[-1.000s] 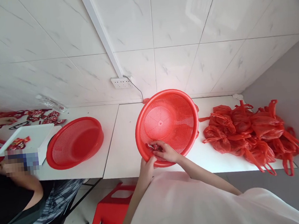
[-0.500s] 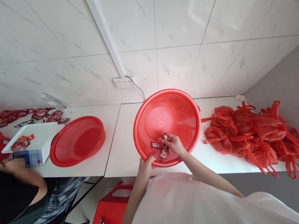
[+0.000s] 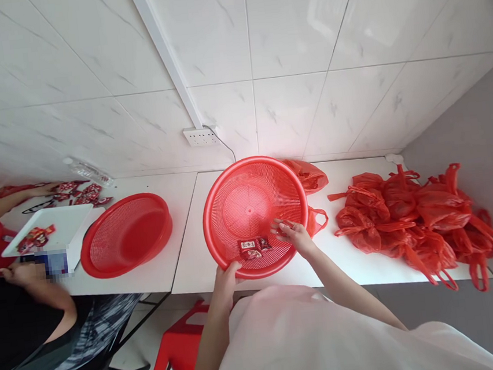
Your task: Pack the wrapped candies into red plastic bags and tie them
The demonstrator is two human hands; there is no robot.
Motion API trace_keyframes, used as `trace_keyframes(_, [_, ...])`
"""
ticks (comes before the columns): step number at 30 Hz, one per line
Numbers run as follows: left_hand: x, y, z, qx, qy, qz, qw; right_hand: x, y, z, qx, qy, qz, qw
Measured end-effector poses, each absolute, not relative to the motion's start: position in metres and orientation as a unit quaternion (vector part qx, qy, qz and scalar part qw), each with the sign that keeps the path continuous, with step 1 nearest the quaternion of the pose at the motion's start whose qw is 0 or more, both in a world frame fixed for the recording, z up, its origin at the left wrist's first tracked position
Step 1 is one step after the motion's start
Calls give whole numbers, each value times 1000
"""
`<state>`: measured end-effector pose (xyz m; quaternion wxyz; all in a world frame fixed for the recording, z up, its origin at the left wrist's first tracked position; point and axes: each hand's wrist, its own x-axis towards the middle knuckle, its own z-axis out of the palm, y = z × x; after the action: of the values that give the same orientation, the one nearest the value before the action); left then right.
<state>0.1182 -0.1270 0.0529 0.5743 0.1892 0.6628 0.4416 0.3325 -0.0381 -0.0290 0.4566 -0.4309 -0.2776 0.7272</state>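
Observation:
A red perforated plastic basket (image 3: pixel 213 205) tilts towards me near the table's front edge. My left hand (image 3: pixel 227 281) grips its near rim, thumb over the edge and the other fingers hidden. Low on the inner wall of the basket lie a few small red snack packets (image 3: pixel 251 249), bunched together. Just right of them, over the basket's right side, my right hand (image 3: pixel 294 237) has its fingers spread with nothing visible in them. A red plastic bag (image 3: pixel 311 176) shows partly from behind the basket, one handle loop beside the rim.
Several tied red plastic bags (image 3: pixel 406 210) are heaped on the right. To the left stand another red basket (image 3: pixel 164 239) and a white tray (image 3: pixel 73 216) with packets. A co-worker (image 3: pixel 20 323) sits there, one arm stretched over more packets. Below is a red stool (image 3: pixel 175 349).
The basket has shifted left with my left hand, uncovering the red bag behind it. My right hand has let go of a packet and opened. The co-worker's arm has reached out.

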Motion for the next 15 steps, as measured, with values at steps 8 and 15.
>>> trace_keyframes(8, [99,-117,40,152,693,478,518,377,-28,-49,-466,-163,725,481])
trace_keyframes(15, [93,-114,39,133,700,510,481,387,-17,-77,-540,-11,659,524])
